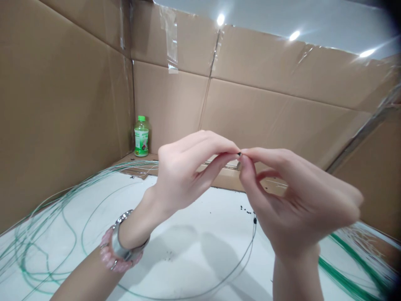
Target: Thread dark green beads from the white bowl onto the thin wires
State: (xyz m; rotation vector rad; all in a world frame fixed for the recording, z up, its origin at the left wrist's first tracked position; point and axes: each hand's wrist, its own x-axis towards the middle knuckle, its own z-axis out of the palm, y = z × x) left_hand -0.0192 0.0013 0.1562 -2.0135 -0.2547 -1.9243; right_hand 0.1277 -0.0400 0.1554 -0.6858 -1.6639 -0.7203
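My left hand (188, 171) and my right hand (291, 196) meet fingertip to fingertip above the white work surface (188, 251). Between the pinched thumbs and index fingers shows a tiny black piece (239, 154), mostly covered, so its kind cannot be made out. Both hands appear closed on it. Below the right hand lies a thin grey-green wire (216, 288) that curves across the surface, with a small black fitting (255, 220) at its upper end. Several tiny black bits (246, 210) are scattered beside that fitting.
Loose coils of thin green wire (50, 271) spread over the left side. A thicker green wire bundle (351, 276) lies at the right. A green-capped bottle (141, 140) stands in the back left corner. Cardboard walls (282, 121) enclose the surface.
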